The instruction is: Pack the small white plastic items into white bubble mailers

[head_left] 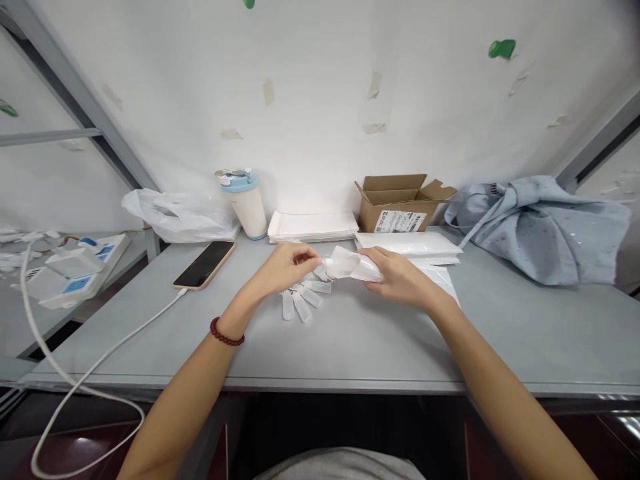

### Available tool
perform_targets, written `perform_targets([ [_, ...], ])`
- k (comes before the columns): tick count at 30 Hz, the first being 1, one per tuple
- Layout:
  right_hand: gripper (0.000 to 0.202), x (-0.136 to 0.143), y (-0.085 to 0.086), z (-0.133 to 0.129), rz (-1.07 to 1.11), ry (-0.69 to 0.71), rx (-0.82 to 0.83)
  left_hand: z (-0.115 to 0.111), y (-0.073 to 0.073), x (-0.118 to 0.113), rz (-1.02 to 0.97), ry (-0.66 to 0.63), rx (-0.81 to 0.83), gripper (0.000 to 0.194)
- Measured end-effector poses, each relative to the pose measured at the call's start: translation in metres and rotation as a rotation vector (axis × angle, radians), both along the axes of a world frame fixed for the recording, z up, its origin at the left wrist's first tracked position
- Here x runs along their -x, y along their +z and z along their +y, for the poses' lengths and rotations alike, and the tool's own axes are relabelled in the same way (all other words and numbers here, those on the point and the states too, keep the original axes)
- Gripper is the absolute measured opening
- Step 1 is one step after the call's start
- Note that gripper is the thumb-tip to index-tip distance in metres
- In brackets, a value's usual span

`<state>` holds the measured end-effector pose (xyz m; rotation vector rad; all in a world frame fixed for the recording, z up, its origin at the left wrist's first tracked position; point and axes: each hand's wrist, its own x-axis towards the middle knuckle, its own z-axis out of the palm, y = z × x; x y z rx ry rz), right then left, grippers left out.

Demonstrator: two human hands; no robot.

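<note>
My right hand [393, 273] is closed around a bundle of thin, whitish translucent plastic pieces [345, 263] held above the grey table. The bundle's free end points left. At that end my left hand [289, 268] has its thumb and forefinger pinched together; what they hold, if anything, is too small to make out. Below my left fingers, a fan of small frosted translucent strips [303, 303] spreads over the tabletop. Flat white packets [410, 245] lie just behind my right hand, partly covered by it.
At the back stand a white cup with a blue lid [247, 203], a stack of white packets [313, 227] and an open cardboard box [400, 205]. A phone [206, 265] with a white cable lies left, near a plastic bag [183, 215]. Blue-grey cloth [545, 230] lies right.
</note>
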<state>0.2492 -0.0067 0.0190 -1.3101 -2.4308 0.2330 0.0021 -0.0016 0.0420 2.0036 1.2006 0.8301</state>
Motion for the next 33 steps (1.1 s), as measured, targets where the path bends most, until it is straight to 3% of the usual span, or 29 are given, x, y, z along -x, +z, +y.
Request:
perform_targets([
  [9,0.044,0.020,-0.015,-0.006,0.100,0.180,0.010,-0.010,-0.026,-0.036,0.054,-0.111,0.038,0.024],
  [15,0.044,0.020,-0.015,-0.005,0.078,0.139,-0.016,-0.014,-0.028,-0.043,0.154,0.082,-0.142,0.023],
  [17,0.045,0.020,-0.014,-0.005,0.067,0.125,-0.029,-0.013,-0.028,-0.043,0.167,0.092,-0.165,0.023],
  [21,0.047,0.022,-0.013,-0.006,0.026,0.107,-0.040,-0.011,-0.028,-0.040,0.236,-0.016,-0.186,0.025],
  [27,0.045,0.027,-0.012,-0.009,-0.018,0.117,-0.025,-0.013,-0.025,-0.031,0.343,-0.324,-0.160,0.022],
  [30,0.047,0.023,-0.011,-0.008,-0.014,0.121,-0.031,-0.013,-0.019,-0.026,0.295,-0.242,-0.135,0.024],
  [33,0.047,0.016,-0.007,-0.006,0.034,0.101,-0.054,-0.009,-0.011,-0.018,0.142,0.071,-0.149,0.019],
])
